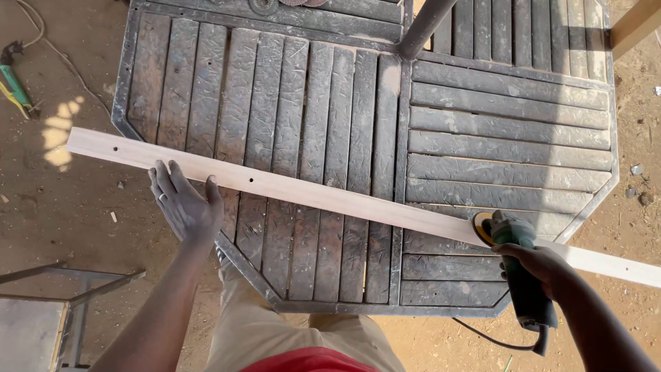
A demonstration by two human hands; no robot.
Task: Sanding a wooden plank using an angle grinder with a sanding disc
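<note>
A long pale wooden plank (310,193) with small drilled holes lies slantwise across a dark slatted octagonal table (482,131). My left hand (184,203) rests flat against the plank's near edge, at the table's left corner, fingers spread. My right hand (540,265) grips a green corded sander (516,258). The sander's yellow-rimmed disc (482,227) sits on the plank toward its right end. A black cable (492,339) trails from the tool's rear.
Sandy ground surrounds the table. A grey metal stand (69,289) is at lower left. A green tool with a cord (15,86) lies on the ground at upper left. A dark pole (423,27) rises at the table's far side.
</note>
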